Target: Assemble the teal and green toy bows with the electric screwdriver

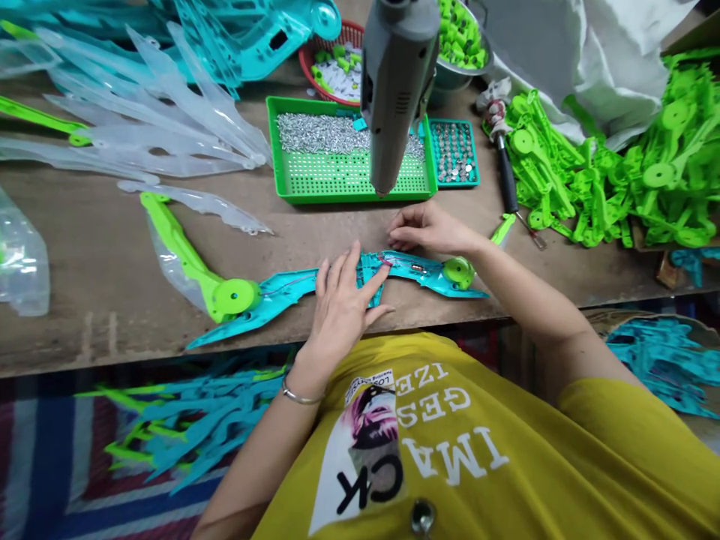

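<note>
"So, how far along is this blue housing (406,272)?"

"Partway, I'd judge. It lies beneath the left hand (346,296), whose fingers are spread, pressing rather than gripping, the index fingertip by the pinkish wires (383,259)."

"And the right hand (427,229)?"

"Just beyond the housing, to the right of the left fingers. Its fingers are curled together; I can't tell whether they pinch anything."

"What looks done?"

"A green hub (233,298) sits at the end well left of the left fingers, its arm bearing a clear blade (170,259). A second green hub (459,271) sits at the other end, right of the right fingers. A small metal part (417,268) rests inside, nearer the right fingers."

"And what's left?"

"The housing lies open upward, no cover over those wires, so closing it seems undone. Beyond the fingers, a green tray (349,196) holds small metal pieces (318,133); neither hand is on the grey power tool (397,97) hanging there."
</note>
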The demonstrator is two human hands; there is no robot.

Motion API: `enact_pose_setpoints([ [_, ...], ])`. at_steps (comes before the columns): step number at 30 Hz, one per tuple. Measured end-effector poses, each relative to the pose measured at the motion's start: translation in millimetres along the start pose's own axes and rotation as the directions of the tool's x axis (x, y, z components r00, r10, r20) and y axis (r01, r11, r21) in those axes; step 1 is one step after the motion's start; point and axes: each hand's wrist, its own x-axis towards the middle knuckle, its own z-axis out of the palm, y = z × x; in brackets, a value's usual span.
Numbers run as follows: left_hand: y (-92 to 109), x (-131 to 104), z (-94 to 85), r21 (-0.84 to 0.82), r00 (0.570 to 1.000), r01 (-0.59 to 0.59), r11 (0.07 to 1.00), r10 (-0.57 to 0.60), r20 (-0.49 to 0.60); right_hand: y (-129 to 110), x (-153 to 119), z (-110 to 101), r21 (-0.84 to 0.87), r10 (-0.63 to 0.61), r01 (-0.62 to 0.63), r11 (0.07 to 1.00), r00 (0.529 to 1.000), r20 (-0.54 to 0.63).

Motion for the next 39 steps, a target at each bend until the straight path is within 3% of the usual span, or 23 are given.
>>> enact_pose_setpoints([
  [2,0,0,-3.6,-0.020,0.999,-0.013,1.000,0.014,0.029,4,-12,-11,-0.004,0.004,-0.004,1.000,0.998,-0.062],
  [5,-2,-1,-5.6,-0.040,0.999,-0.004,0.999,0.006,0.049,7,-34,-25,-0.179,-0.024,-0.005,0.984,0.987,-0.162],
  [8,-4,-2,-3.3,-0.034,0.999,-0.001,0.999,0.002,0.047,5,-56,-24,-0.343,-0.052,-0.028,0.939,0.974,-0.221],
  [13,-8,-2,-1.0,-0.023,0.998,-0.016,1.000,0.017,0.057,3,-78,9,-0.512,-0.165,0.012,0.859,0.953,-0.254],
  [18,-8,-2,-2.0,-0.012,0.997,-0.014,1.000,0.015,0.077,10,-84,46,-0.650,-0.187,-0.131,0.749,0.899,-0.397],
  [24,-8,-2,-1.4,-0.027,0.997,-0.020,0.999,0.022,0.070,11,-90,68,-0.710,-0.254,-0.189,0.679,0.846,-0.469],
  [27,-8,-2,-1.7,-0.018,0.997,-0.024,1.000,0.025,0.070,17,-91,71,-0.753,-0.306,-0.171,0.635,0.839,-0.449],
  [33,-6,0,-4.2,0.006,0.996,-0.024,1.000,0.024,0.087,21,-95,62,-0.872,-0.401,-0.040,0.489,0.877,-0.265],
  [36,-4,0,-5.2,0.023,0.995,-0.010,1.000,0.008,0.096,15,-99,52,-0.852,-0.363,0.020,0.524,0.910,-0.202],
  [39,-4,0,-5.5,0.024,0.995,0.000,1.000,-0.003,0.103,9,-102,38,-0.716,-0.323,0.050,0.697,0.913,-0.251],
])
